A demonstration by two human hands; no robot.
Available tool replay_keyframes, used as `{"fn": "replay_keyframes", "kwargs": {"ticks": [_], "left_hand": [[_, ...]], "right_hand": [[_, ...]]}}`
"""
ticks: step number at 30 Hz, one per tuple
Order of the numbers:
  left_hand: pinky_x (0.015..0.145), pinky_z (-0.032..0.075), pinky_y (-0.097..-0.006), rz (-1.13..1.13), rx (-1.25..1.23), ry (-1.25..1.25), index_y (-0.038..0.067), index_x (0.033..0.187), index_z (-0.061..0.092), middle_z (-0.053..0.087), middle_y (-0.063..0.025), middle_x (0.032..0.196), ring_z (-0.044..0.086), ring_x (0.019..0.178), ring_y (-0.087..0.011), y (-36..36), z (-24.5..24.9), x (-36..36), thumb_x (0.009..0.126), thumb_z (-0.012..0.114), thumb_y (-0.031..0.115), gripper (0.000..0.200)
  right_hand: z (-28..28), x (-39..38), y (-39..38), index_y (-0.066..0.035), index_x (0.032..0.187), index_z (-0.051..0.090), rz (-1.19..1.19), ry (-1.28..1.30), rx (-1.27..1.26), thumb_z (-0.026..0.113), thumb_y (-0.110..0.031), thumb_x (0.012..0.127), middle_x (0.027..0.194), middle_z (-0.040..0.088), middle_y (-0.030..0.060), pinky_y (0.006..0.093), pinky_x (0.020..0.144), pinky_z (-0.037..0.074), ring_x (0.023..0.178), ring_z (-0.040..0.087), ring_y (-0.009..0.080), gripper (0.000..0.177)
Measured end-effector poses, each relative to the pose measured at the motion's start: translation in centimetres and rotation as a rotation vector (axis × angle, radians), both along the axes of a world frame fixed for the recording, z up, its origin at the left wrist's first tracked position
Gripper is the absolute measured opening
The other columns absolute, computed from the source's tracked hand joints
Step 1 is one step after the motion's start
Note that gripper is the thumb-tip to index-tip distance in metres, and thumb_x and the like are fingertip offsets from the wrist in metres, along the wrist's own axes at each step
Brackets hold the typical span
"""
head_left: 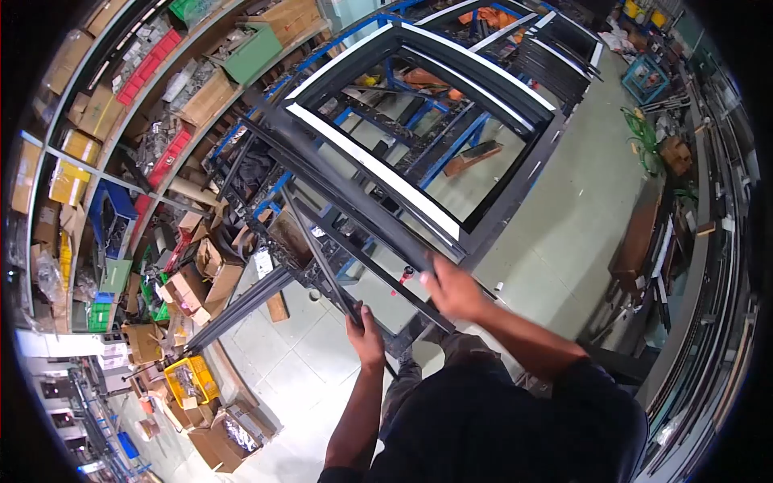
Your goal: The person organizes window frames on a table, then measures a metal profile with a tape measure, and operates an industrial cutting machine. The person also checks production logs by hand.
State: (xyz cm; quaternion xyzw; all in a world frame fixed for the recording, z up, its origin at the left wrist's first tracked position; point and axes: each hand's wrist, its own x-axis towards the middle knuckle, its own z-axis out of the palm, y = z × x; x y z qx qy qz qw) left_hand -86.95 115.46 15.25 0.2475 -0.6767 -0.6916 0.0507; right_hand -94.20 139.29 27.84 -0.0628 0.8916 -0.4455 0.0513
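Note:
My left hand (366, 338) is closed around a thin dark bar (318, 262), which slants from the work stand down toward my legs. My right hand (455, 291), blurred, has its fingers wrapped at the near end of a wider dark profile (346, 181). That profile is blurred too and reaches up and left, along the near side of a black rectangular frame (503, 205) with white strips on its faces. Between my hands lies another dark bar (386, 278). A small red-handled item (403, 279) shows next to it.
A blue stand (419, 113) carries the frames, with a wood block (473, 158) inside it. Shelves (173, 105) of boxes and bins line the left. A yellow crate (192, 380) and an open cardboard box (233, 435) sit on the floor. Long profiles (713, 266) line the right wall.

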Motion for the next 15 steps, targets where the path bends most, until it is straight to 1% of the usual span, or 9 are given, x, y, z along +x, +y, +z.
{"fn": "replay_keyframes", "kwargs": {"ticks": [1,2,4,6,8,10,11,13,15], "left_hand": [[0.079,0.046,-0.0256,0.056,0.064,-0.034,-0.002,0.117,0.065,0.063,0.0002,0.094,0.055,0.087,-0.0086,-0.6,0.2,0.8,0.109,0.06,0.026,0.03],[0.075,0.044,-0.026,0.138,0.095,-0.129,-0.002,0.116,0.065,0.063,0.0006,0.093,0.053,0.085,-0.0079,-1.5,-0.9,1.9,0.109,0.06,0.026,0.029],[0.073,0.042,-0.0258,0.238,0.024,-0.151,-0.001,0.114,0.066,0.062,0.0012,0.093,0.052,0.083,-0.0078,-3.0,-3.0,5.0,0.109,0.06,0.027,0.029],[0.07,0.04,-0.0255,0.327,-0.051,-0.216,0.0,0.114,0.067,0.059,0.0035,0.089,0.048,0.079,-0.0066,-4.6,-5.0,9.0,0.109,0.059,0.027,0.028],[0.053,0.032,-0.0238,0.386,-0.036,-0.342,0.006,0.116,0.067,0.046,0.0071,0.078,0.039,0.062,-0.004,-4.4,-2.9,12.2,0.108,0.058,0.028,0.025],[0.045,0.028,-0.0236,0.494,0.013,-0.364,0.007,0.118,0.066,0.043,0.0068,0.077,0.036,0.055,-0.0038,-4.0,-1.9,15.3,0.108,0.057,0.028,0.025],[0.043,0.028,-0.0235,0.532,-0.009,-0.392,0.007,0.119,0.065,0.043,0.0066,0.077,0.036,0.054,-0.0037,-3.9,-2.0,16.7,0.108,0.056,0.028,0.025],[0.041,0.028,-0.0233,0.595,-0.047,-0.438,0.006,0.121,0.064,0.042,0.0053,0.076,0.036,0.052,-0.004,-4.0,-2.8,19.7,0.107,0.055,0.028,0.027],[0.04,0.027,-0.0236,0.671,-0.03,-0.441,0.011,0.119,0.064,0.04,0.0056,0.074,0.035,0.052,-0.0045,-3.6,-3.0,21.4,0.105,0.057,0.032,0.026]], "right_hand": [[-0.8,-2.6,1.2,-0.005,0.145,0.045,-0.012,0.066,0.102,0.05,-0.034,0.107,0.108,0.068,0.0244,0.0552,0.081,0.055,0.094,0.069,0.0455,0.048],[-1.7,-5.3,2.4,-0.004,0.151,0.042,-0.027,0.135,0.207,0.05,-0.034,0.107,0.115,0.067,0.025,0.0551,0.082,0.055,0.094,0.069,0.0459,0.053],[-1.9,-9.8,4.2,-0.004,0.155,0.039,-0.027,0.11,0.266,0.047,-0.035,0.108,0.127,0.065,0.0255,0.0547,0.089,0.054,0.102,0.068,0.0467,0.057],[-5.7,-14.2,5.8,-0.004,0.154,0.041,0.037,0.135,0.291,0.046,-0.036,0.108,0.132,0.064,0.025,0.054,0.095,0.052,0.111,0.065,0.0461,0.056],[-7.7,-16.8,6.4,-0.003,0.154,0.042,0.086,0.096,0.316,0.046,-0.037,0.109,0.136,0.063,0.0254,0.0527,0.101,0.05,0.119,0.063,0.0455,0.056],[-8.3,-18.3,6.5,-0.001,0.153,0.043,0.121,-0.008,0.347,0.045,-0.037,0.109,0.139,0.061,0.0266,0.0508,0.108,0.047,0.125,0.06,0.045,0.057],[-9.1,-19.0,6.6,0.002,0.155,0.042,0.14,-0.076,0.228,0.044,-0.041,0.11,0.145,0.057,0.0278,0.0476,0.114,0.042,0.133,0.055,0.0441,0.062],[-9.8,-19.6,6.9,0.003,0.155,0.04,0.19,-0.119,0.156,0.044,-0.044,0.11,0.149,0.053,0.0284,0.0454,0.117,0.039,0.138,0.051,0.0434,0.066],[-10.9,-19.6,6.9,0.005,0.157,0.039,0.227,-0.16,0.104,0.042,-0.05,0.11,0.154,0.049,0.0289,0.0429,0.12,0.036,0.144,0.045,0.0417,0.071]]}}
